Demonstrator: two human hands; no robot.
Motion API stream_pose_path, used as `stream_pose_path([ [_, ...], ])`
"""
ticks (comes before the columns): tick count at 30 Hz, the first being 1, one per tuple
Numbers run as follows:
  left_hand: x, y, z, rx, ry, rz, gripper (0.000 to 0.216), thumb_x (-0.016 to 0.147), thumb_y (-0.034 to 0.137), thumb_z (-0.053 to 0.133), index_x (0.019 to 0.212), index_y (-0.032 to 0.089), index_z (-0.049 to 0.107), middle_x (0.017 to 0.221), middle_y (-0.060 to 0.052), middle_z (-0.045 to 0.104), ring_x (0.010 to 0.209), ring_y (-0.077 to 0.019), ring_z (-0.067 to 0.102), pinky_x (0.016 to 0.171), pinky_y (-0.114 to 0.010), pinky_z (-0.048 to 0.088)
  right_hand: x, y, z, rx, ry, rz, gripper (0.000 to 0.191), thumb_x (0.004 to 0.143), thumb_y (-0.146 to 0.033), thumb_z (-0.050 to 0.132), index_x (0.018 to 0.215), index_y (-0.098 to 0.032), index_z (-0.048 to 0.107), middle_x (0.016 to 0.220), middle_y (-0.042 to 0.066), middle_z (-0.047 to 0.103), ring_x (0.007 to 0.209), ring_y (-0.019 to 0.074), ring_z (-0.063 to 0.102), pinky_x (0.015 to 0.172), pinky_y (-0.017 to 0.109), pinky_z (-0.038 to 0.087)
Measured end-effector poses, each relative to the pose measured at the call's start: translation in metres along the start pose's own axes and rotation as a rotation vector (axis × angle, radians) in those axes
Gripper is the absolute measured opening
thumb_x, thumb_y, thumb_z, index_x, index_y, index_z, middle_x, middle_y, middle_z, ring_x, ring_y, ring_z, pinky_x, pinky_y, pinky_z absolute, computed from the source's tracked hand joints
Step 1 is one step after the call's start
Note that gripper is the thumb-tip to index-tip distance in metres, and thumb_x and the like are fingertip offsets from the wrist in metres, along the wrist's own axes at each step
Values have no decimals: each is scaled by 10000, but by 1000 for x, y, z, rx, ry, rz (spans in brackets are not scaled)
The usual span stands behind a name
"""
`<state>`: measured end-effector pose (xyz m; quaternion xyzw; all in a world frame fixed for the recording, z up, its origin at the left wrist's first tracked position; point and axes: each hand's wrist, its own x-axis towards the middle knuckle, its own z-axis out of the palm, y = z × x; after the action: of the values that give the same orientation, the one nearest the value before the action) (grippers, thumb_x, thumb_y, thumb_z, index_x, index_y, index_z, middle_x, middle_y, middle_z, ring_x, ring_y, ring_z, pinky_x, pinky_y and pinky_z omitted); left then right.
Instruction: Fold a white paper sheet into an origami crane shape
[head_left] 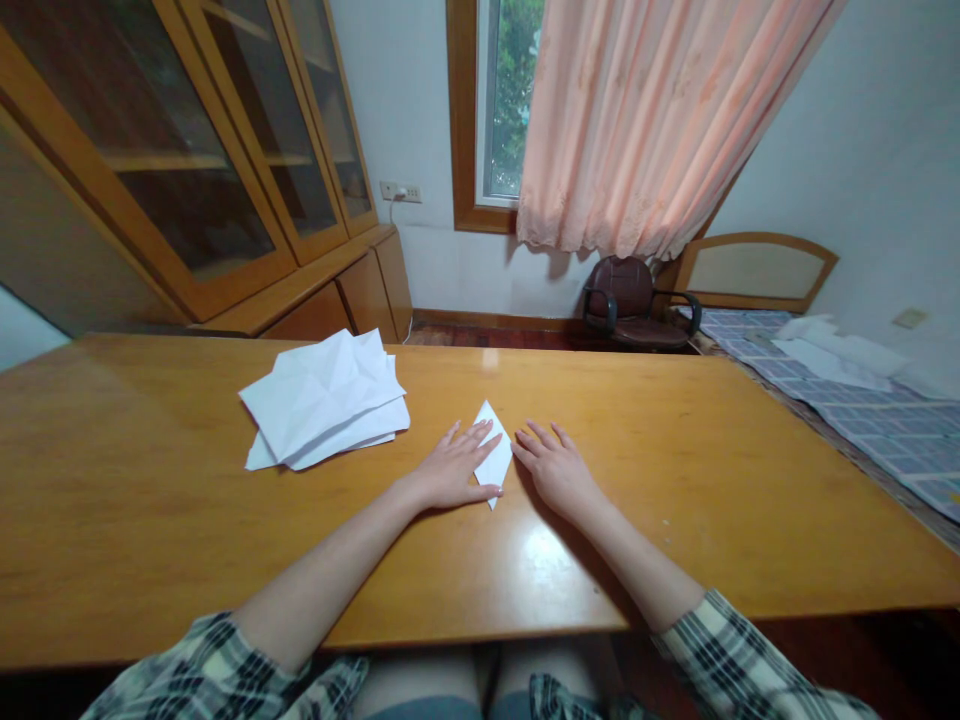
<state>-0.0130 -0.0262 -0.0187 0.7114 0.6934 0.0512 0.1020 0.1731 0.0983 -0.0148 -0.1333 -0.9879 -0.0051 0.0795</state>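
Observation:
A small folded white paper (495, 462), shaped like a narrow kite, lies flat on the wooden table with one point away from me and one toward me. My left hand (456, 468) rests over its left side, fingers spread and thumb near the lower point, covering part of it. Close against the paper's right corner is my right hand (553, 470), palm down with the fingers apart and nothing held. Left of my hands sits a loose stack of creased white paper sheets (326, 395).
The wooden table (172, 540) spans the view. Behind it stand a glass-door cabinet (247, 160), a brown armchair (630, 300) and a window with a pink curtain (637, 120). On the right is a bed (847, 400) with a checked cover.

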Motion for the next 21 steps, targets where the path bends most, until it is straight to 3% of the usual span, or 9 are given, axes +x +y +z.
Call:
stream_pose_path([
  [9,0,-1,2,-18,1,11,1054,721,807,359,1479,129,82,1538,-156,83,1424,-265,78,1135,-469,-21,-10,2,8,75,-34,-112,481,903,-152,397,1379,-222,411,1429,74,416,1364,206,298,1134,506,115],
  [14,0,0,-2,-4,-19,11,1063,714,821,343,1476,117,110,1537,-168,69,1424,-277,55,1135,-474,3,-8,0,4,111,-90,-108,464,907,-170,421,1345,-317,447,1462,66,368,1366,210,292,1119,515,122],
  [18,-4,5,1,36,19,-29,988,737,804,335,1469,157,187,1537,-163,72,1422,-302,43,1126,-495,-12,-2,-1,-4,129,-105,-87,400,913,-195,421,1273,-329,530,1409,65,451,1342,228,339,1105,543,118],
  [21,-13,11,8,70,95,-65,838,826,725,274,1452,168,254,1526,-138,181,1420,-289,89,1125,-500,-30,3,-1,-9,141,-100,-82,418,884,-144,417,1238,-311,564,1359,56,511,1315,215,384,1110,542,94],
])
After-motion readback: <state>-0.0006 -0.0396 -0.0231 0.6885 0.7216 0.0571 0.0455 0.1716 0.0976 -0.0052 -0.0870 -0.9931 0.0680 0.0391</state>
